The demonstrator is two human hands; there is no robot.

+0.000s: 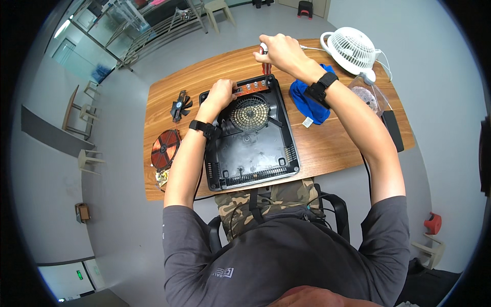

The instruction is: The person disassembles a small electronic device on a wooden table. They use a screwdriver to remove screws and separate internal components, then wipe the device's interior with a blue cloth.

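Gripping screwdriver (266,68): R fingers (265,38); axis ~vert., tip twd PCB (253,88). L fingers (233,83): grip unclear.

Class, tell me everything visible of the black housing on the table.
The black housing is a shallow, roughly rectangular shell, apparently plastic, open side up on the wooden table. It has a round grille and slotted vents. The left hand is at an orange-brown strip in its far end; the right hand holds a red tool there, contact unclear.

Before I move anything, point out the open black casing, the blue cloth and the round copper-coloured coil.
Black casing (250,149): head view, on its bare inner floor.
Blue cloth (313,108): head view, on its lower folds.
Copper-coloured coil (165,149): head view, near its centre.
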